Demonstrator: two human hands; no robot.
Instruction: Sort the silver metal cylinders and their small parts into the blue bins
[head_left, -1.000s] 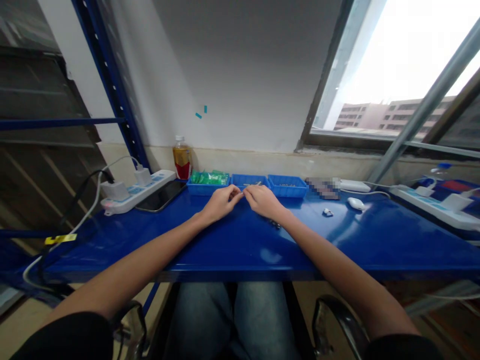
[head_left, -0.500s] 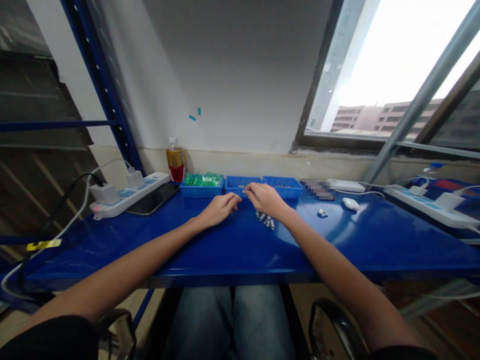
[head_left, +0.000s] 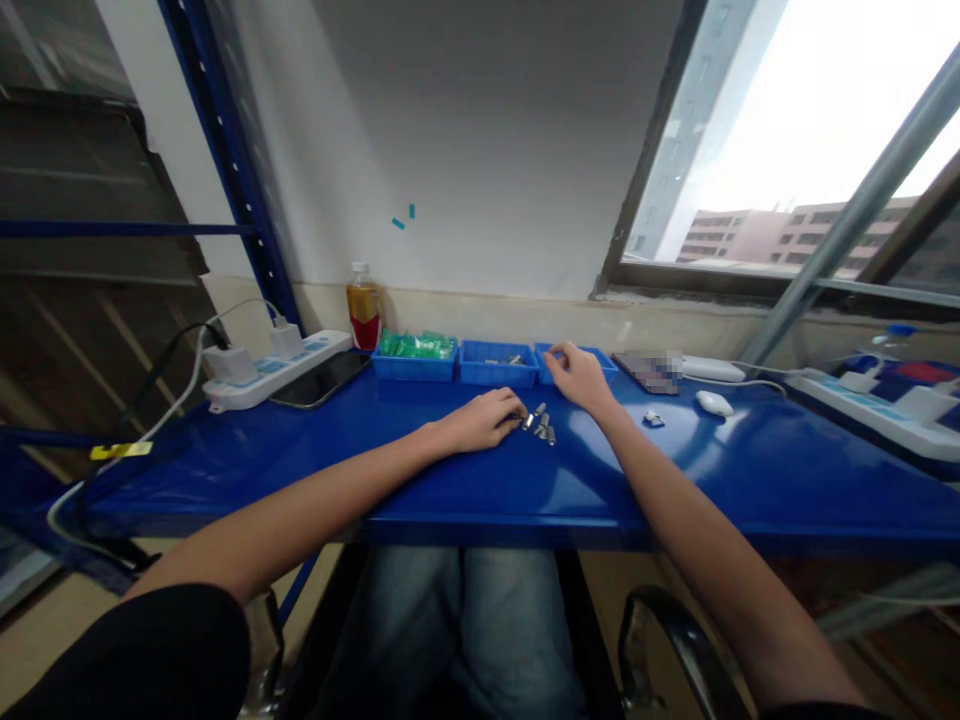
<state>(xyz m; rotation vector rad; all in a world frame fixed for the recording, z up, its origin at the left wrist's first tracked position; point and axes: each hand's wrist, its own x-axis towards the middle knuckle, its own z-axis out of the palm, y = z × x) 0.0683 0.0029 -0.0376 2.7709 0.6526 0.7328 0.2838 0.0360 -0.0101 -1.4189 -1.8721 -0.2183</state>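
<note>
Mid-desk: two bare hands, apart from each other. Left hand [head_left: 486, 420] has its fingers curled at the left edge of one loose pile of metal pieces [head_left: 544, 424]. Pile count: about five, overlap makes it inexact. Can't tell if those fingertips are clamped on a piece or just beside it. Right hand [head_left: 583, 378] is at the right bin [head_left: 608, 374], fingers bent over its left part. Can't tell if they're pinched on anything; bin contents mostly hidden.

Bins: 3, all blue, one row near the wall. Left bin [head_left: 412, 371]: several green packets [head_left: 416, 346], heaped, no clean count. Middle bin [head_left: 498, 376]: a few small parts [head_left: 514, 359], too small to count.

Other stuff: 2 white power strips, left strip [head_left: 304, 357] and right strip [head_left: 862, 408], 2 white adapters on each. 1 black phone [head_left: 322, 380] beside the left strip. 1 amber drink bottle [head_left: 364, 308] left of the bins. Right of the bins: 1 white rounded case [head_left: 714, 403]. Wall: 2 blue tape bits [head_left: 412, 211].
</note>
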